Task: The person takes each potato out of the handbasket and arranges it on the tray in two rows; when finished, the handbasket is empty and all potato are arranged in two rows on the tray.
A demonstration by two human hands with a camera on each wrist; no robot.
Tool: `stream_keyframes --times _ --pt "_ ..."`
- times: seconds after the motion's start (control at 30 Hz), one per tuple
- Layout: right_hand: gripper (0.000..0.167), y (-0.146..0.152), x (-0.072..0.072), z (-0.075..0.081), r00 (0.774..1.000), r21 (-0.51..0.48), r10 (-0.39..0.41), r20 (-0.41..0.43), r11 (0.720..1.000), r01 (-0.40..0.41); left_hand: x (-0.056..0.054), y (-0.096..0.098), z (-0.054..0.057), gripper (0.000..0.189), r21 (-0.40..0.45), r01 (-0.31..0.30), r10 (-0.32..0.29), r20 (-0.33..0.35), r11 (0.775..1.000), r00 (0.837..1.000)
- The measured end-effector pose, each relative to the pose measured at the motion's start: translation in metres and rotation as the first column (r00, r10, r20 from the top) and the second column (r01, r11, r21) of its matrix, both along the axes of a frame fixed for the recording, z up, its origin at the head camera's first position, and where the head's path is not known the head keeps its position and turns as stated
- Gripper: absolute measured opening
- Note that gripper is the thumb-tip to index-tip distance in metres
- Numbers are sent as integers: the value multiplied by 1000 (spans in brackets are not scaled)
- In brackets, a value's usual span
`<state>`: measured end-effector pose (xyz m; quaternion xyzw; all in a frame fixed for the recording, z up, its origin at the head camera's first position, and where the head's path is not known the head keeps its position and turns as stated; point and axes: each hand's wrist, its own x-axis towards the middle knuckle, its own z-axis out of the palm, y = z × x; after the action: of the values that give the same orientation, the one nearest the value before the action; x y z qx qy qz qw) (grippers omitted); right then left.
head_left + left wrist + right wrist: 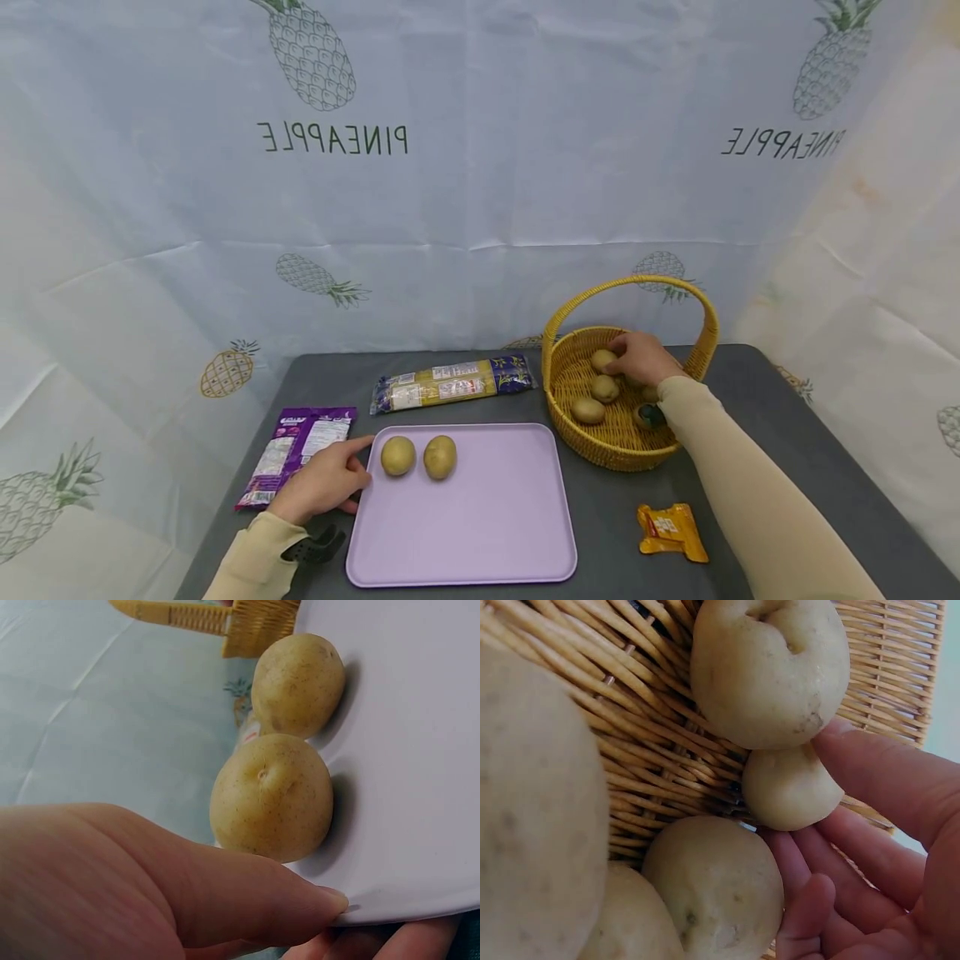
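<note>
A lilac tray (465, 517) carries two potatoes, a rounder one (397, 456) near its far left corner and another (439, 457) beside it. My left hand (330, 477) grips the tray's left edge, thumb on the rim and fingers underneath, as the left wrist view shows. Inside the yellow wicker basket (607, 454), my right hand (643, 358) has its thumb and fingers about a small potato (791, 787) at the back. A larger potato (772, 671) partly covers that one in the right wrist view. Several more potatoes (588, 410) lie in the basket, some hidden by my arm.
A long pack of noodles or pasta (453, 383) lies behind the tray. Purple packets (296, 450) are left of it, beside my left hand. An orange wrapped snack (671, 532) lies on the dark table (611, 533) at the right. The basket's tall handle (630, 283) arches over my right hand.
</note>
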<state>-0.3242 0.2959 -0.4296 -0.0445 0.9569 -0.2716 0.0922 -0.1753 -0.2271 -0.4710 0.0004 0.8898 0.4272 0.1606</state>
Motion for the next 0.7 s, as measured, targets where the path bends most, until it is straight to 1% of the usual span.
stream_keyframes --times 0.27,0.37,0.43,0.5,0.57,0.7 --pt "50 0 -2 -2 999 -4 8 -37 1000 -9 -1 0 -1 74 -12 5 -5 -9 1000 1000" --pt "49 0 0 -1 999 -1 9 -36 1000 -9 -1 0 -2 74 -9 4 -4 -10 1000 1000" --pt "49 -1 2 2 1000 -3 10 -30 1000 -10 -1 1 -2 74 -8 2 -2 -9 1000 1000" --pt "50 -4 6 8 999 -6 18 -29 1000 -18 -1 1 -2 74 -9 0 0 -6 1000 1000" --pt "50 -9 12 14 998 -5 33 -46 999 -33 0 1 -1 74 -12 -1 1 -5 1000 1000" --pt "46 -25 29 28 988 -1 95 -121 995 -96 -1 1 -1 74 -15 3 -3 -8 1000 1000"
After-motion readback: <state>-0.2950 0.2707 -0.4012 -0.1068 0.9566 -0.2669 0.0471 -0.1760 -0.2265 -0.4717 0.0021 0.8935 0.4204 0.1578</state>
